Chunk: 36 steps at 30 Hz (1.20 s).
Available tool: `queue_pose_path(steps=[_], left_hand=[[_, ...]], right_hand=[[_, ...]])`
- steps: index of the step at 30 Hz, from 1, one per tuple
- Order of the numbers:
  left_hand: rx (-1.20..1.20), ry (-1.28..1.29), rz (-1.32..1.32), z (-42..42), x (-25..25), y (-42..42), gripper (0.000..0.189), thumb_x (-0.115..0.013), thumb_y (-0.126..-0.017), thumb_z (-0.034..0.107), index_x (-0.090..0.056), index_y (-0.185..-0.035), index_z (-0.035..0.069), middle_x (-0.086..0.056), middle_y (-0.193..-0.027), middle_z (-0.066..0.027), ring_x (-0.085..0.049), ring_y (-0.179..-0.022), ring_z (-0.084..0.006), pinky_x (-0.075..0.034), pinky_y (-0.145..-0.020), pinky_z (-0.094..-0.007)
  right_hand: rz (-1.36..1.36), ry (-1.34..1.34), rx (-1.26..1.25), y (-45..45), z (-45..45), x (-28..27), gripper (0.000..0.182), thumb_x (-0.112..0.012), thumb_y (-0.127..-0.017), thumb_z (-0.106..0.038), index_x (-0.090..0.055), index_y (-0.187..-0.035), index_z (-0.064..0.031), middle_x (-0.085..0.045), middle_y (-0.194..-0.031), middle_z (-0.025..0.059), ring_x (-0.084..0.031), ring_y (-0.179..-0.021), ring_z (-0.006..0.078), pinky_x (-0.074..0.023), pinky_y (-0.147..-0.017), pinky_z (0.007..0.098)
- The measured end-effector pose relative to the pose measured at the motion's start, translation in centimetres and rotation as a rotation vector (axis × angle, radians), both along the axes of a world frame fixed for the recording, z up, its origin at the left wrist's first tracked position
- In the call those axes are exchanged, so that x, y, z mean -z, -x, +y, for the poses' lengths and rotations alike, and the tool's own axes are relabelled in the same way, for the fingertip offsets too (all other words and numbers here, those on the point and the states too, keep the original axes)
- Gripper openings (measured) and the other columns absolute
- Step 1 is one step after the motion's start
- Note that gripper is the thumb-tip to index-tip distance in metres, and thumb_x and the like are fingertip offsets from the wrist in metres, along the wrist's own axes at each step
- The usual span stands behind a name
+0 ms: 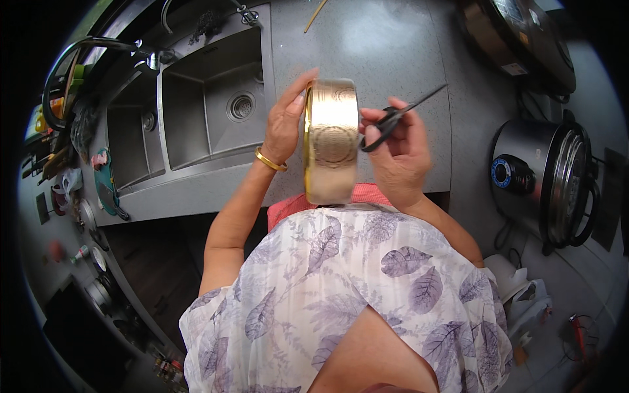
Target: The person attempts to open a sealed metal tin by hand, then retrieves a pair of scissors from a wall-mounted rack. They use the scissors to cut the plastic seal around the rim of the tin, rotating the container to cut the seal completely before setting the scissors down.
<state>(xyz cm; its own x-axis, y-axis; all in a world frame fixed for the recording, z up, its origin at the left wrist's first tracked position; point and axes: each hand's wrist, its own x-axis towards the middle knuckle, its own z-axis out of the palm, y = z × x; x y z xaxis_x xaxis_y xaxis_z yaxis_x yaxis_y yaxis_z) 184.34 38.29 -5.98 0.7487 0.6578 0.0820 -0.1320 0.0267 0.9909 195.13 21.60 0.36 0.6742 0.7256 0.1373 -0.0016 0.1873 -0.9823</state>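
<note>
My left hand (pixel 285 123) grips a shiny gold-coloured round container (pixel 332 172) from its left side, thumb and fingers against the rim. The container is held up on edge in front of my chest, and its curved side with faint circular patterns faces me. A pair of scissors with black handles (pixel 388 125) rests in my right hand (pixel 400 157), close by the container's right side. The blade points up and right, away from the container. Whether the right fingertips touch the container cannot be made out.
A double steel sink (pixel 210 152) with a faucet (pixel 152 59) lies to the left. On the right stand a steel electric pressure cooker (pixel 526 172) and a dark brown appliance (pixel 511 49). A thin stick (pixel 315 15) lies on the grey counter (pixel 393 54).
</note>
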Motion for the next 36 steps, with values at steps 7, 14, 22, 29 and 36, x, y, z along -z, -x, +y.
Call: queue_pose_path(steps=[7, 14, 22, 29, 36], left_hand=[[0.1, -0.229, 0.051, 0.3, -3.4, -0.3, 0.046, -0.04, -0.093, 0.036, -0.057, -0.122, 0.004, -0.052, -0.12, -0.013, -0.041, -0.121, -0.0244, -0.034, -0.104, -0.0357], [0.071, -0.413, 0.151, 1.0, -3.5, -0.9, 0.039, -0.043, -0.092, 0.029, -0.06, -0.115, 0.003, -0.057, -0.105, -0.0135, -0.047, -0.108, -0.0288, -0.039, -0.097, -0.0376], [0.074, -0.45, -0.016, 2.3, -1.5, -3.0, 0.037, -0.04, -0.091, 0.02, -0.064, -0.106, -0.004, -0.064, -0.102, -0.0158, -0.058, -0.089, -0.0273, -0.046, -0.085, -0.0348], [0.218, 0.021, 0.07, 2.2, -1.2, -4.8, 0.046, -0.037, -0.089, 0.027, -0.07, -0.102, -0.003, -0.068, -0.095, -0.0138, -0.058, -0.084, -0.0183, -0.046, -0.079, -0.0302], [0.221, -0.042, 0.057, 1.8, -0.7, -5.4, 0.045, -0.037, -0.091, 0.027, -0.07, -0.099, -0.003, -0.068, -0.09, -0.0127, -0.06, -0.08, -0.0183, -0.047, -0.075, -0.03]], right_hand=[[-0.024, 0.256, -0.181, -1.7, -0.8, -0.7, 0.048, -0.06, -0.085, 0.008, -0.049, -0.131, -0.0005, -0.067, -0.103, 0.0084, -0.064, -0.087, 0.0102, -0.0554, -0.072, 0.0251], [0.044, 0.469, -0.489, -4.2, -2.7, -4.8, 0.047, -0.056, -0.081, 0.01, -0.052, -0.127, 0.0003, -0.069, -0.107, 0.0116, -0.064, -0.084, 0.0079, -0.0492, -0.061, 0.018], [-0.7, 0.655, -0.7, -5.8, -3.3, -9.3, 0.054, -0.066, -0.069, -0.006, -0.059, -0.122, -0.003, -0.061, -0.089, 0.0079, -0.058, -0.079, 0.0201, -0.0465, -0.066, 0.0328], [-1.337, 0.678, -0.64, -6.0, -3.3, -12.1, 0.059, -0.073, -0.06, -0.009, -0.061, -0.118, -0.006, -0.052, -0.08, 0.0069, -0.052, -0.077, 0.0246, -0.0414, -0.067, 0.0373], [-1.523, 0.68, -0.626, -6.1, -2.3, -12.9, 0.063, -0.075, -0.06, -0.011, -0.06, -0.121, -0.0067, -0.05, -0.081, 0.0058, -0.051, -0.076, 0.0233, -0.0395, -0.066, 0.0365]])
